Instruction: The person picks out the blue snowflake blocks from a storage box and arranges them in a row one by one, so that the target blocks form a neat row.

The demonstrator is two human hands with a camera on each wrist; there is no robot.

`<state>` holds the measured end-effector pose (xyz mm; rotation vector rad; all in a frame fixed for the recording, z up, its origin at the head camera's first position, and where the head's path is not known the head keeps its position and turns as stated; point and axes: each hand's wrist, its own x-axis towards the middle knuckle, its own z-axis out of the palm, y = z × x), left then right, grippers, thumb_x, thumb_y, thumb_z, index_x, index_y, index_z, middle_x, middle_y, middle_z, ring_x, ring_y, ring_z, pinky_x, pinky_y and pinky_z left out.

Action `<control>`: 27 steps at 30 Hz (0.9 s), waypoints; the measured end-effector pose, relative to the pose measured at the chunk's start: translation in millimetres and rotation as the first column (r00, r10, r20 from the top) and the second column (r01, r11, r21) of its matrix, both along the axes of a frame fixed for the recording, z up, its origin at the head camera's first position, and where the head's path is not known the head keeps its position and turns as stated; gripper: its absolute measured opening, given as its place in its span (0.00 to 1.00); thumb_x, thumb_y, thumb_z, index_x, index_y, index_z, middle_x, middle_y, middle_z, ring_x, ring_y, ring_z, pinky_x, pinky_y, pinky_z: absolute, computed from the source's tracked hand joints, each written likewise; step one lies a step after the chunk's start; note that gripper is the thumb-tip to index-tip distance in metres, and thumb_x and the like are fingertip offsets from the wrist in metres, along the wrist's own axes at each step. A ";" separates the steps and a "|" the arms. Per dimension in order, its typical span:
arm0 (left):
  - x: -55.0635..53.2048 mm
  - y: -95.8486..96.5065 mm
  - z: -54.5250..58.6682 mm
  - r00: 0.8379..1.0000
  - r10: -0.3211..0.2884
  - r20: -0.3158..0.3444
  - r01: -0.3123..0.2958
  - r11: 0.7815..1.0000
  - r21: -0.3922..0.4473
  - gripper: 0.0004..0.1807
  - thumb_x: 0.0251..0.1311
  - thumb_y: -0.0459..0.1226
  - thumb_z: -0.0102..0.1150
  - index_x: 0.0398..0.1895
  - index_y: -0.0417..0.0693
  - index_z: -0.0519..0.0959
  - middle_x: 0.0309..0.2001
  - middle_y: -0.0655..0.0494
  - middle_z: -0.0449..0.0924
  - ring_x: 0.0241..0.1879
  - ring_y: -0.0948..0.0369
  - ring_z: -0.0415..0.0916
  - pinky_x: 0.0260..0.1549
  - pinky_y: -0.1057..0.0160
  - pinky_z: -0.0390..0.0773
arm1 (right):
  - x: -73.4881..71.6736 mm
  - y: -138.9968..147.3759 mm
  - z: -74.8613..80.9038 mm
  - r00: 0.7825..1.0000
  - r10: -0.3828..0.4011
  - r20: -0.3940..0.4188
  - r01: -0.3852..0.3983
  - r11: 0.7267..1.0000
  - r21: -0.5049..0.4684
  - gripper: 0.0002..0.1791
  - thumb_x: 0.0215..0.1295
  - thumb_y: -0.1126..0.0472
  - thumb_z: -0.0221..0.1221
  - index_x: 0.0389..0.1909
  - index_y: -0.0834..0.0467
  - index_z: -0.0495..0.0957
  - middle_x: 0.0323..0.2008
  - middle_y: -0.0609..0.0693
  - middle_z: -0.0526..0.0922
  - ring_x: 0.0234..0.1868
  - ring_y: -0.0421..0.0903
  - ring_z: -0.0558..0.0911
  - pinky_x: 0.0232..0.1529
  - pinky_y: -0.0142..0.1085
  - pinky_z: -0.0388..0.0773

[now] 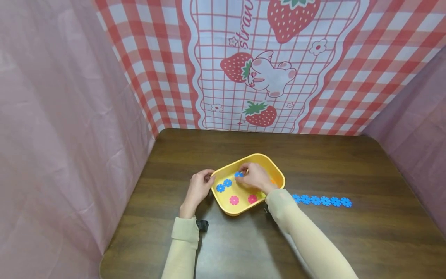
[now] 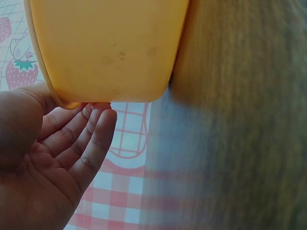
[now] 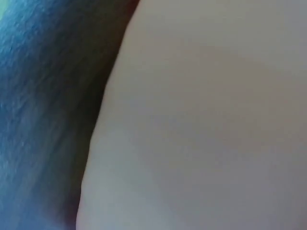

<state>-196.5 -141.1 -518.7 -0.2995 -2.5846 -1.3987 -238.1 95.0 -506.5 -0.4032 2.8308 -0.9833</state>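
A yellow plastic bin [image 1: 225, 209] sits at an angle on the table. My left hand [image 1: 199, 187] grips its left corner; in the left wrist view the thumb [image 2: 41, 96] lies at the rim and the fingers [image 2: 98, 143] touch the outer wall. Inside the bin, my right hand [image 1: 257, 177] pinches a blue snowflake disc [image 1: 238, 174] at its fingertips. Two blue discs [image 1: 224, 185] lie to the left of it. Closer to the near wall are a pink disc [image 1: 234, 200] and another pink disc [image 1: 252, 198]. The right wrist view is almost filled by blurred skin.
Right of the bin, a straight row of several blue snowflake discs [image 1: 325, 201] lies on the brown table [image 1: 366, 232], partly behind the right sleeve [image 1: 296, 217]. An orange piece [image 1: 273, 181] shows inside the bin. A checked strawberry cloth [image 1: 167, 58] hangs behind the table.
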 end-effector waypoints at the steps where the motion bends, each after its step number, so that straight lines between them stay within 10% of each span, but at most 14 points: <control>1: 0.1 0.0 0.1 1.000 0.000 0.002 0.000 1.000 0.001 0.09 0.63 0.32 0.63 0.44 0.36 0.84 0.33 0.48 0.85 0.32 0.58 0.81 0.34 0.61 0.81 | 0.9 1.7 1.4 1.000 -0.003 0.002 0.003 1.000 -0.008 0.15 0.53 0.51 0.73 0.37 0.55 0.85 0.29 0.45 0.80 0.28 0.44 0.75 0.31 0.37 0.73; 27: -0.1 -0.1 1.2 1.000 -0.003 0.020 0.003 1.000 0.004 0.09 0.64 0.31 0.63 0.44 0.35 0.84 0.34 0.47 0.84 0.32 0.57 0.81 0.34 0.60 0.82 | 23.9 50.1 51.2 0.994 -0.096 -0.055 0.096 0.995 -0.008 0.22 0.57 0.52 0.71 0.48 0.61 0.83 0.39 0.53 0.81 0.38 0.52 0.75 0.40 0.43 0.76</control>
